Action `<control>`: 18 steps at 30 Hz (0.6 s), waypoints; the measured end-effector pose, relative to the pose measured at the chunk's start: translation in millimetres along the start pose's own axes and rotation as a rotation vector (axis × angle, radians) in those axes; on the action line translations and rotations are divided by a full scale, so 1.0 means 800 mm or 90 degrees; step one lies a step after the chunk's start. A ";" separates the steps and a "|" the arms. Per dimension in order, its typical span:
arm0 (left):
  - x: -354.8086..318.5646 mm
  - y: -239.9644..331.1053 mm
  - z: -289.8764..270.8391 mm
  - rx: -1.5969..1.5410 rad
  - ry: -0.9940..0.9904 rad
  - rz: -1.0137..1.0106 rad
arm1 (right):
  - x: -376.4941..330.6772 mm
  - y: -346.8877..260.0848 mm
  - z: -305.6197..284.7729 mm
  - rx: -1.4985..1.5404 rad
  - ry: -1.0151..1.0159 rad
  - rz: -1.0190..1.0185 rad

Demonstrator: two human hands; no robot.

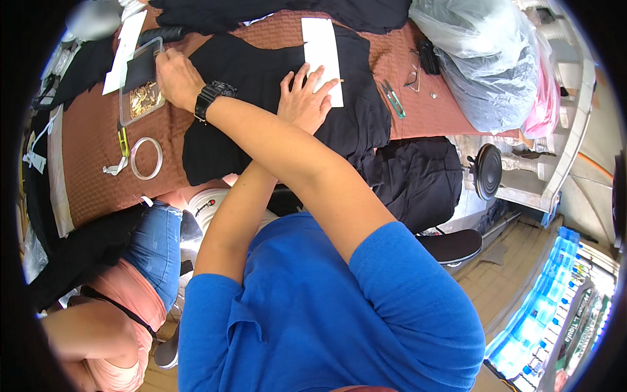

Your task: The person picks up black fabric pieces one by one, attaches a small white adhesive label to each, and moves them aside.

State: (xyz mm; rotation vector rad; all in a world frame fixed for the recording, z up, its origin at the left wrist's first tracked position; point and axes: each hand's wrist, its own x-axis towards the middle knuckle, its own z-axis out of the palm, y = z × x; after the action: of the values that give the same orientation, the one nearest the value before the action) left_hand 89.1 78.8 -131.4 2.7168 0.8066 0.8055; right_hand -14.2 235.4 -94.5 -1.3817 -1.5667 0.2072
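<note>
Arms [294, 150] crossed, and here's the right hand [177, 80] over at the edge of a clear box [121, 111] of gold-coloured pieces [144, 101]! The left hand [305, 101] lies spread across a white card [321, 49] and black cloth [241, 62]. A clear ring [159, 160] sits near the box; a teal-handled tool [396, 103] rests off right.

Tiny gold pieces [143, 102] indistinct, co-worker [130, 291] cut off
</note>
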 end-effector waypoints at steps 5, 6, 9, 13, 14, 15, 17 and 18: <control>-0.001 0.001 -0.001 0.007 -0.002 0.000 | -0.004 -0.004 -0.007 -0.105 0.043 -0.122; 0.000 0.001 -0.001 0.006 -0.004 0.000 | -0.005 -0.005 -0.007 -0.106 0.031 -0.128; -0.002 -0.001 -0.002 0.019 -0.012 -0.012 | -0.006 -0.012 -0.004 -0.089 0.009 -0.129; 0.001 0.002 -0.002 0.027 -0.023 -0.002 | 0.006 -0.011 -0.001 -0.031 0.022 -0.038; 0.002 0.003 -0.002 0.025 -0.024 0.001 | 0.009 -0.012 -0.003 -0.013 0.026 -0.009; 0.004 0.005 -0.001 0.023 -0.025 0.005 | 0.010 -0.008 -0.008 0.023 0.066 -0.013; 0.004 0.004 0.002 0.016 -0.020 0.008 | 0.008 -0.007 -0.043 0.096 0.137 -0.023; 0.005 0.004 0.005 0.011 -0.015 0.011 | 0.009 0.002 -0.067 0.131 0.153 -0.063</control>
State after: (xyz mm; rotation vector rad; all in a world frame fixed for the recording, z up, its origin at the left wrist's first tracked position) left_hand 95.8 78.2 -131.5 2.7471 0.7910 0.7709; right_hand 27.9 217.3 -65.2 -1.1225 -1.3692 0.1325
